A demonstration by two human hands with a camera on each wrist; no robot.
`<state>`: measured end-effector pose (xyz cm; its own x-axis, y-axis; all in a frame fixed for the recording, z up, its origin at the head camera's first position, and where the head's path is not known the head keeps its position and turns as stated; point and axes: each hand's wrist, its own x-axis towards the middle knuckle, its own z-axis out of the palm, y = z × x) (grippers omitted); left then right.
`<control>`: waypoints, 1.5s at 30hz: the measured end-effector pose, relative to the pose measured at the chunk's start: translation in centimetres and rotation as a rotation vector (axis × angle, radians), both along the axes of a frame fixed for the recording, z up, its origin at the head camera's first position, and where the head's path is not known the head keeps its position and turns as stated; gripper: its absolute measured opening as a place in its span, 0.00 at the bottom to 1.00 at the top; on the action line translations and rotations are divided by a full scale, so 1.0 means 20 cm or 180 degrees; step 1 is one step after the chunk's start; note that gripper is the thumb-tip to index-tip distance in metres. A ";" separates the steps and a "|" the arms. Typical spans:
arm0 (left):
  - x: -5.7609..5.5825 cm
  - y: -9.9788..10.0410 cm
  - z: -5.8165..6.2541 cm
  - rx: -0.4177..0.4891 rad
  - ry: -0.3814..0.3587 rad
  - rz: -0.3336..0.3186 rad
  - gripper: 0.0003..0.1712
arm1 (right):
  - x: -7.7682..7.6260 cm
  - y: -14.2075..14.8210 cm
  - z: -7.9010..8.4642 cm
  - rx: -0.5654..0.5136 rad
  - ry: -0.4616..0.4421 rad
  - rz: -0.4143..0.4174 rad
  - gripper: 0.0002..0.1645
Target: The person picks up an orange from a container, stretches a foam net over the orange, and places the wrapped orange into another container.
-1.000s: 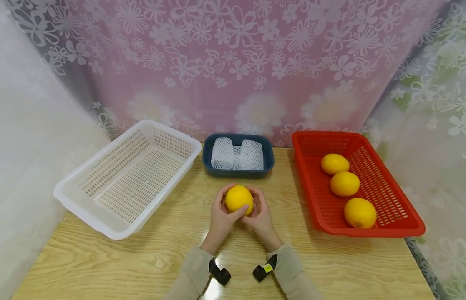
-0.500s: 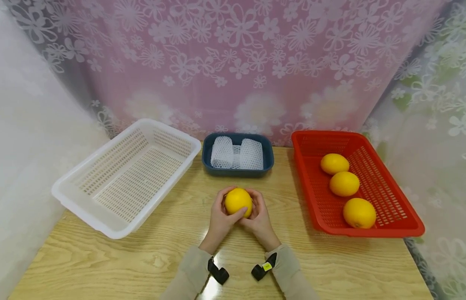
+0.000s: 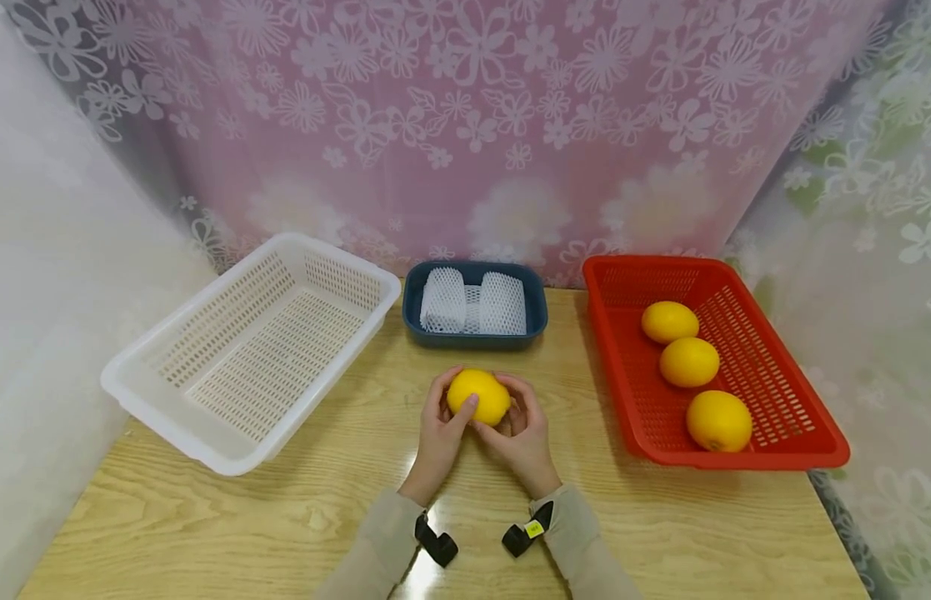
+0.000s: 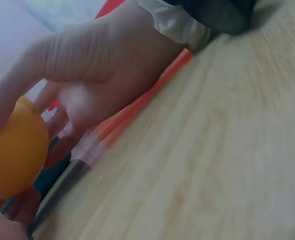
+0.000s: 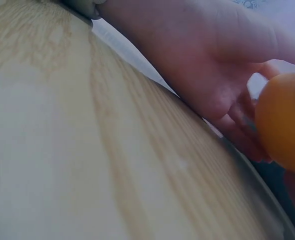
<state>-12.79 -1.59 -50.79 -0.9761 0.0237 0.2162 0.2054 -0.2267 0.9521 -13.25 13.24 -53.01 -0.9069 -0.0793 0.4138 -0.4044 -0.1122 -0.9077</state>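
Both hands hold one yellow-orange orange [image 3: 480, 397] low over the middle of the table. My left hand [image 3: 440, 433] grips its left side, with the thumb laid across the near face. From the right, my right hand [image 3: 527, 433] curls its fingers round the far side, thumb at the lower edge. The orange [image 4: 15, 150] shows at the left edge of the left wrist view and at the right edge of the right wrist view, cut off in both. Parts of the fingers are hidden behind it.
A red basket [image 3: 623, 400] with several oranges, among them a near orange [image 3: 718, 422], stands at the right. At the back, a dark blue tray [image 3: 476, 341] holds white foam net sleeves [image 3: 503, 303]. On the left, a white basket [image 3: 285, 358] stands on the wooden table [image 3: 300, 525].
The orange has turned between the hands and now lies with its long side across. The left thumb has shifted up and left over it, while both hands stay in about the same place.
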 end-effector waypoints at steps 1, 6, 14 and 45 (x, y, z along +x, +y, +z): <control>-0.01 0.00 -0.02 0.0026 -0.0026 0.0014 0.27 | 0.00 0.00 0.00 -0.0060 0.0045 -0.0017 0.46; -0.04 0.00 -0.09 0.0127 -0.0190 0.0034 0.27 | -0.01 0.00 0.00 -0.0275 0.0112 -0.0042 0.43; -0.03 0.01 -0.08 0.1323 -0.0799 -0.0547 0.26 | 0.00 0.00 0.01 -0.0238 -0.0094 -0.0014 0.43; -0.08 -0.10 -0.14 -0.1196 0.0204 -0.0545 0.43 | 0.05 -0.01 0.14 0.0835 0.0049 0.0254 0.50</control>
<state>-14.44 -3.51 -53.52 -0.9360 0.2734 0.2219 0.2566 0.0980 0.9615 -12.32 13.04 -50.16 -0.8872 -0.2567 0.3833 -0.4176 0.0938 -0.9038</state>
